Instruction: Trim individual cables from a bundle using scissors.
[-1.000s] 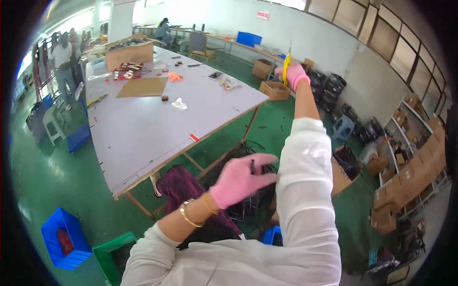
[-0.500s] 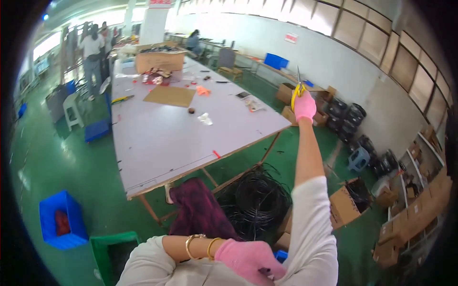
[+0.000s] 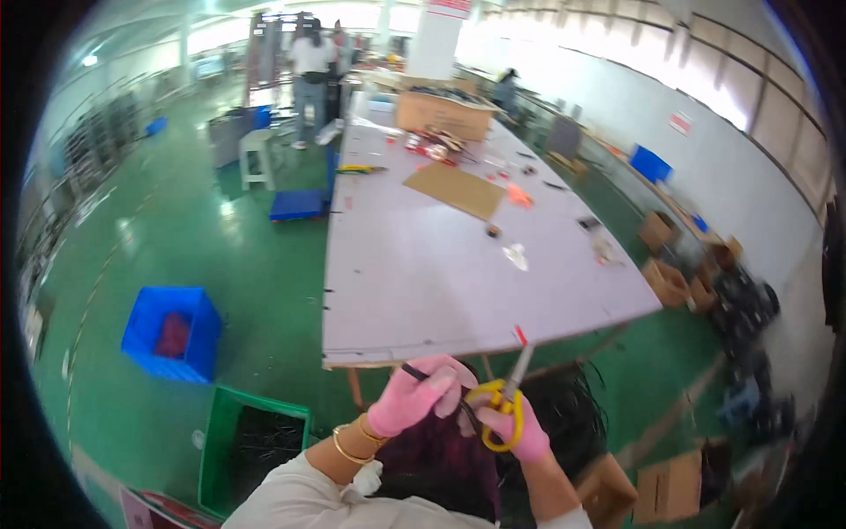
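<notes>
Left pink-gloved hand (image 3: pixel 423 394) pinching a black strip (image 3: pixel 412 372), right hand (image 3: pixel 520 430) curled round yellow-handled scissors (image 3: pixel 510 388), strip running between the hands, in front of the bench (image 3: pixel 414 295); green crate (image 3: pixel 214 454) at lower left

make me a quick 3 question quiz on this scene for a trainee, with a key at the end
1. Multiple choice: What colour are the handles of the scissors in the right hand?
A. red
B. yellow
C. blue
2. True or false: The green bin has black pieces in it.
3. Fill in the blank: The left hand, in a pink ___, holds a thin black strip.

Key:
1. B
2. True
3. glove
</notes>
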Demonstrator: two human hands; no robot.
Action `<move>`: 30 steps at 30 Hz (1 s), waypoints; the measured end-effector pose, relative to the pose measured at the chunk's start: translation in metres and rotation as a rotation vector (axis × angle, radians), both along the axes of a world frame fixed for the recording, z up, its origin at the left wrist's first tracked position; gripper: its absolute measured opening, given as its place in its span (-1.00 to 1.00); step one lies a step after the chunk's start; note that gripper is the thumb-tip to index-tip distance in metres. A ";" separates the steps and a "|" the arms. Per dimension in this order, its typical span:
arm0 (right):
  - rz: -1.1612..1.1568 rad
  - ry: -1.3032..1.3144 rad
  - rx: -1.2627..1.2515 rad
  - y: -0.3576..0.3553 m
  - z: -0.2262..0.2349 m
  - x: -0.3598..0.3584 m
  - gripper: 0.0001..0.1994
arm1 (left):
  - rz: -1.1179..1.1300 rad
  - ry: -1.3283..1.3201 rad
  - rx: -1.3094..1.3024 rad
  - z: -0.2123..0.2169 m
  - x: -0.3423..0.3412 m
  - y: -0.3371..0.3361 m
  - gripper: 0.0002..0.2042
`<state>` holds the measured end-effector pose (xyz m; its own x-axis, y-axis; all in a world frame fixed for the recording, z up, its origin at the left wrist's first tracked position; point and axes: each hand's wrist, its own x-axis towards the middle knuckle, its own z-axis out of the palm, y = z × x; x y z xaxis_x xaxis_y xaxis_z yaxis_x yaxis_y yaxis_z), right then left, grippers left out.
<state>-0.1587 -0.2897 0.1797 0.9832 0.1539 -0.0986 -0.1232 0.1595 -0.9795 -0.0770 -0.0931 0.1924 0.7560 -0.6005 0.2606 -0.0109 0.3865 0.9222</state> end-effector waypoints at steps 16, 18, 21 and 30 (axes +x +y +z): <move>0.104 -0.331 -0.842 -0.007 -0.041 0.136 -0.79 | 0.398 0.256 -0.033 -0.104 0.061 0.072 -0.73; 0.110 -0.457 -0.928 0.007 -0.042 0.152 -0.67 | 0.457 0.306 -0.030 -0.108 0.065 0.077 -0.82; 0.139 -0.472 -0.888 0.024 -0.061 0.173 -0.60 | 0.862 0.086 0.275 -0.114 0.072 0.075 -0.90; 0.234 -0.464 -1.096 0.057 -0.089 0.197 -0.75 | 0.880 -0.727 0.910 -0.148 0.074 0.049 -0.72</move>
